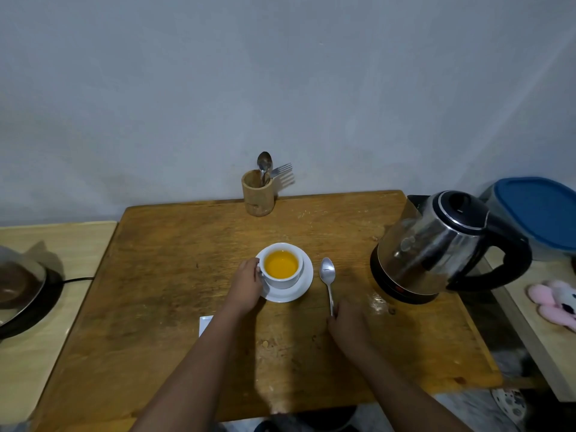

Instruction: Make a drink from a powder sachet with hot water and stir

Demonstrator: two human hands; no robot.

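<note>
A white cup (282,280) holding orange liquid stands on a white saucer (304,286) in the middle of the wooden table (174,275). My left hand (246,285) is closed on the cup's handle at its left side. A steel spoon (328,280) lies flat on the table just right of the saucer, bowl pointing away from me. My right hand (347,325) rests on the table with its fingers around the end of the spoon's handle. A steel electric kettle (436,244) with a black handle sits on its base at the right. A white sachet corner (205,325) shows beside my left forearm.
A wooden holder (258,198) with a spoon and a fork stands at the table's far edge by the wall. A pan on a black burner (21,294) is on the left counter. A blue-lidded container (539,213) and a pink soft toy (554,299) lie at the right.
</note>
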